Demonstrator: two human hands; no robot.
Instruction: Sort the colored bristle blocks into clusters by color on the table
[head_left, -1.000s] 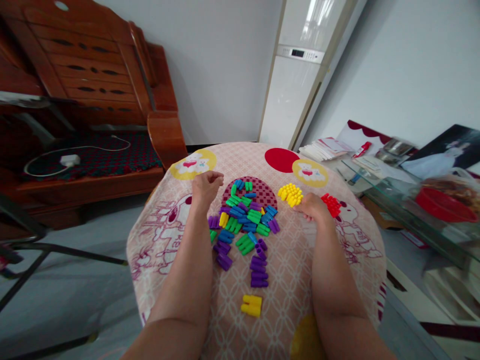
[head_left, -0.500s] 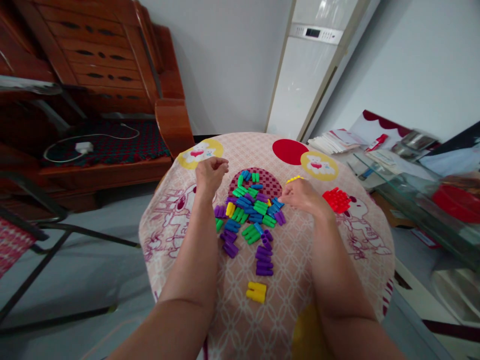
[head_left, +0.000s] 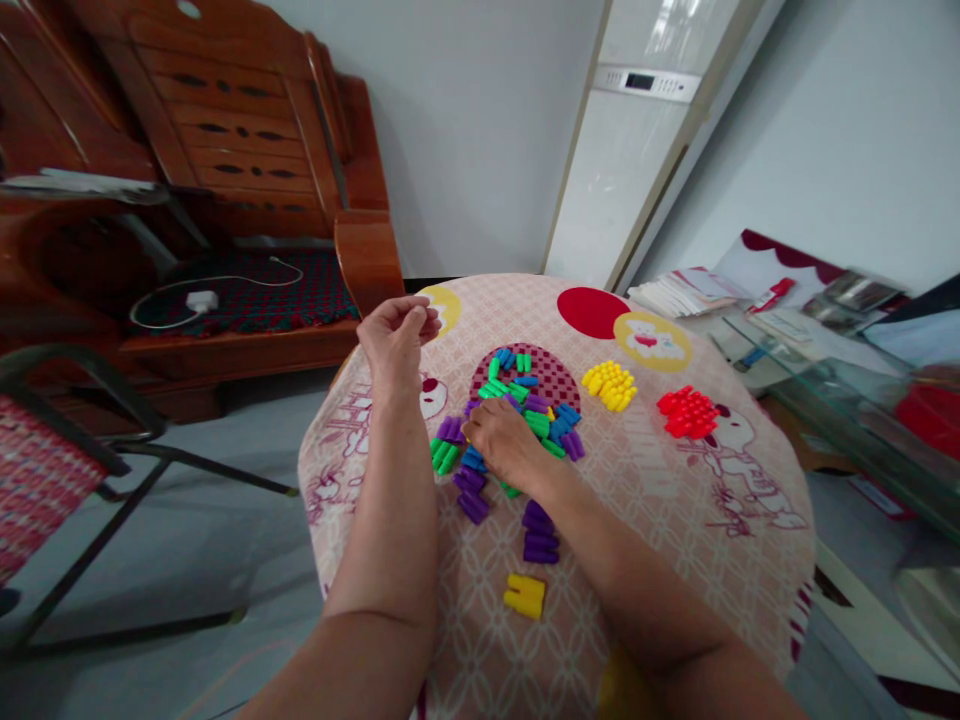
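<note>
My right hand (head_left: pixel 510 440) reaches into a pile of plastic toy blocks, fingertips pinched down at its left part; what they grip is hidden. Green blocks (head_left: pixel 536 422), blue blocks (head_left: pixel 561 425) and purple blocks (head_left: pixel 471 492) lie mixed around it. Raised over the far left of the table, my left hand (head_left: pixel 397 335) has its fingers curled against the thumb, with nothing visible in them. A yellow cluster of blocks (head_left: pixel 611 385) and a red cluster of blocks (head_left: pixel 686 412) sit to the right of the pile. Closer to me lies a lone yellow block (head_left: pixel 525 595).
The round table wears a patterned tablecloth (head_left: pixel 675 560). Beyond its left side are a wooden bench (head_left: pixel 367 265) and a folding chair (head_left: pixel 45 470). A glass shelf (head_left: pixel 795 430) with papers borders the right side, and a white cabinet unit (head_left: pixel 600 180) stands behind.
My right hand has moved left from the yellow cluster onto the pile, uncovering that cluster. My left hand has shifted slightly left, away from the pile. The view has shifted a little.
</note>
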